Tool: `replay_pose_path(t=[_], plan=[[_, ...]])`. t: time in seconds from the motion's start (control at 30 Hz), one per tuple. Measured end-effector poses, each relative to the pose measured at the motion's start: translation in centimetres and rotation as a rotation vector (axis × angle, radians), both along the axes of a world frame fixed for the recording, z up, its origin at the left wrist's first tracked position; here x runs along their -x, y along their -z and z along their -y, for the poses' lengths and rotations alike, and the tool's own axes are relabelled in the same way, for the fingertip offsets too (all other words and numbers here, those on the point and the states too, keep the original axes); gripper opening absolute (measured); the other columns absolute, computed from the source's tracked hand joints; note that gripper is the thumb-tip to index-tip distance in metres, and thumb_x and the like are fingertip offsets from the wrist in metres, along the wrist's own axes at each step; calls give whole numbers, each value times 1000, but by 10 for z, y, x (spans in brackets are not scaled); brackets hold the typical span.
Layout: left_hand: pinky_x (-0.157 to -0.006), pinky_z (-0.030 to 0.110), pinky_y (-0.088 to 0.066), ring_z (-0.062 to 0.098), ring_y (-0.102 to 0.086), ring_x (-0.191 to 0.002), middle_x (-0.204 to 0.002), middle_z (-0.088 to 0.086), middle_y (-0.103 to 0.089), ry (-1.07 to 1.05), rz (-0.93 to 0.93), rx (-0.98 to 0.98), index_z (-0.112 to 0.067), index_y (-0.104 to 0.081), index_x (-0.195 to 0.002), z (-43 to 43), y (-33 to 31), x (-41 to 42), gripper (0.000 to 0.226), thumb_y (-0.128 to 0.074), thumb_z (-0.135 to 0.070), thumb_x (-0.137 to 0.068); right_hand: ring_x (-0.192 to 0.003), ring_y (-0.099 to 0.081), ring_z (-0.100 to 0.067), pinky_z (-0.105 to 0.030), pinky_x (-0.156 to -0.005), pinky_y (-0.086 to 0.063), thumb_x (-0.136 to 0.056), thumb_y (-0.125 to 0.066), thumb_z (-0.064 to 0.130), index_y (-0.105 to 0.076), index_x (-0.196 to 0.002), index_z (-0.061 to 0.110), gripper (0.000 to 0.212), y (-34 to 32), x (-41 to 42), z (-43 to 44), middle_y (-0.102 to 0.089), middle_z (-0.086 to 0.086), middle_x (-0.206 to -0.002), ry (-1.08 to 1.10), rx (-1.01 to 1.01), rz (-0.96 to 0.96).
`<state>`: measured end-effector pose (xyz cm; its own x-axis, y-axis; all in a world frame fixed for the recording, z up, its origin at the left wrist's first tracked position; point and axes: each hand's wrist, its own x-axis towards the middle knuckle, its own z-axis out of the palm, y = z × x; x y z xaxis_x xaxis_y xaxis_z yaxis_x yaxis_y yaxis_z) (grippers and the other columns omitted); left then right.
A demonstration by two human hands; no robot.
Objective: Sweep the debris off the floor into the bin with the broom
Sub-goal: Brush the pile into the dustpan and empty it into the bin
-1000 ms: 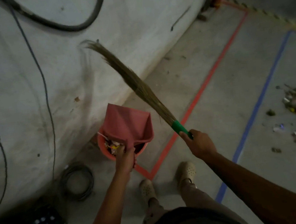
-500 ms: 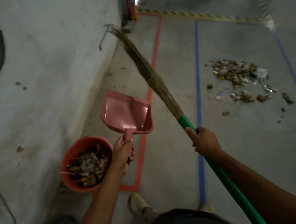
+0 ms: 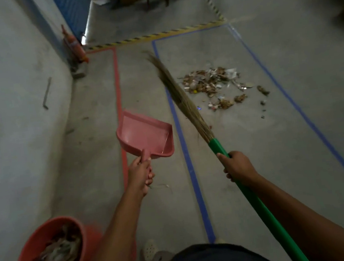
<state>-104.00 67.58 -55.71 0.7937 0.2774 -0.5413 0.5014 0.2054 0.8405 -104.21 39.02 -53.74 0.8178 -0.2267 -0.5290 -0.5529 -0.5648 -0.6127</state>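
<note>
- Two hands are busy: the right hand (image 3: 237, 167) wraps its fingers fully round the green handle of the broom (image 3: 185, 105), just below the bristles.
- Its long axis runs from the lower right, beside the person's body, up and away; the bristle tip points ahead and slightly left.
- Debris (image 3: 210, 81) lies in a loose pile on the floor (image 3: 242, 144) just right of the bristles, with smaller bits scattered nearer.
- Blue tape (image 3: 188, 164) boxes the pile in, with bare floor all round it.
- The left hand (image 3: 139, 172) curls tight round the grip of a pink dustpan (image 3: 146, 135), mouth facing away.
- The bin (image 3: 32, 235), holding leaves and scraps, stands at lower left by the wall (image 3: 15, 104), well apart from the pile.
- Red tape (image 3: 117, 89) runs along the wall side; a fire extinguisher (image 3: 74, 45) stands at the wall's foot.
</note>
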Motion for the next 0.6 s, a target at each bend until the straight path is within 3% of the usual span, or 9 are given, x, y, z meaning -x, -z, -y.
replay_pose_path(t=[0.1,0.3,0.6], plan=[[-34,11,-19,6,-35,-34,-65,5,-42,67,-16,-60,-16,-56,-95,37,2,-28,10,-51,-8,-98,-61,-65,-19,-32,-55,-57,-98,-55,41,-58,-101,7,35,4,-12,41,-67,-10,-81,59,5,-47],[-34,12,-19,6,-35,-34,-64,5,-41,119,-31,-99,-14,-55,-96,75,11,-103,6,-52,-10,-98,-64,-65,-21,-37,-64,-59,-98,-57,38,-56,-104,5,34,11,-61,90,-66,-12,-83,141,-17,-79],[-33,13,-18,7,-34,-34,-63,5,-40,144,-118,-119,-13,-54,-90,100,71,-263,9,-51,-11,-99,-67,-63,-20,-29,-56,-55,-98,-57,33,-52,-109,8,27,39,-204,129,-65,-12,-90,168,37,-174]])
